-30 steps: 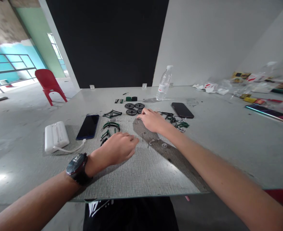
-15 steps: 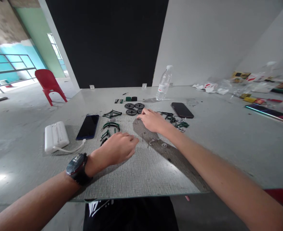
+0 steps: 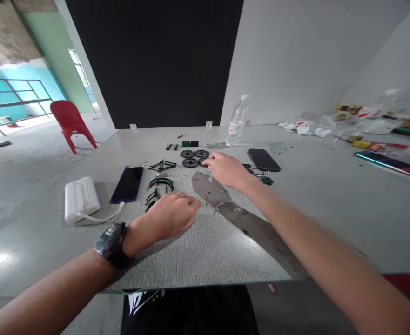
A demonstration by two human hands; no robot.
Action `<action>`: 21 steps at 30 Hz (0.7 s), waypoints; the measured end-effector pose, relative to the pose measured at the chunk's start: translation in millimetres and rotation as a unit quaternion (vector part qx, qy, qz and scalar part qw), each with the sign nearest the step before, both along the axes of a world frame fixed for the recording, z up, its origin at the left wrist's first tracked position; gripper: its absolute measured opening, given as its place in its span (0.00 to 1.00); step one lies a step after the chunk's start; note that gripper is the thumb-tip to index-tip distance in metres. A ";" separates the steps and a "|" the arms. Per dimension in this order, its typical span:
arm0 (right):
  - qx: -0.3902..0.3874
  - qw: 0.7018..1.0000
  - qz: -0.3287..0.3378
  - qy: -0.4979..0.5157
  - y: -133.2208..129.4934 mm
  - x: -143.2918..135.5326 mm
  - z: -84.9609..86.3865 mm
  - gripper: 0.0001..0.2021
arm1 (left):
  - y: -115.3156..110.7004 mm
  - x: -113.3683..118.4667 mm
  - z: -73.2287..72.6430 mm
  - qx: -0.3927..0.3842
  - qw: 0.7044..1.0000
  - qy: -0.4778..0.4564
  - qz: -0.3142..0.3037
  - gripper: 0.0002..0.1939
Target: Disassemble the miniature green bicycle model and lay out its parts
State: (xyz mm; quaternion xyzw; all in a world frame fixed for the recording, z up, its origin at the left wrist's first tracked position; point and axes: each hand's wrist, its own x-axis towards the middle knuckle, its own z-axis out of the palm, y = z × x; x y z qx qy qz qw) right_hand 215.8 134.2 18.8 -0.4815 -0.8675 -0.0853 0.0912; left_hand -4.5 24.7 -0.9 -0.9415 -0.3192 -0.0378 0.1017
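Observation:
My left hand point(image 3: 172, 214), with a watch on its wrist, rests on the table with fingers curled, beside small green and black curved parts point(image 3: 161, 182). Whatever its fingers may hold is hidden. My right hand point(image 3: 225, 168) hovers by the black spoked wheels point(image 3: 190, 162), fingers bent downward; its fingertips cover part of one wheel, and I cannot make out anything in them. A dark frame piece point(image 3: 163, 165) lies left of the wheels. Small clear parts point(image 3: 237, 211) lie on the table between my forearms. More green parts point(image 3: 266, 180) are partly hidden behind my right hand.
A white power bank point(image 3: 81, 198) is cabled to a phone point(image 3: 127, 184) at left. Another phone point(image 3: 264, 160) and a water bottle point(image 3: 238, 122) stand beyond my right hand. Plastic bags point(image 3: 325, 125) and a third phone point(image 3: 391, 164) lie far right.
My right hand has lifted slightly and shifted a little to the right and away from me. My left hand has not visibly moved.

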 end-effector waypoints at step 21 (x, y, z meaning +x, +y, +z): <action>-0.057 0.991 -0.086 0.083 26.1 69.5 19.0 0.16 | -1.3 -0.2 0.8 -0.010 1.000 -0.003 0.005 0.13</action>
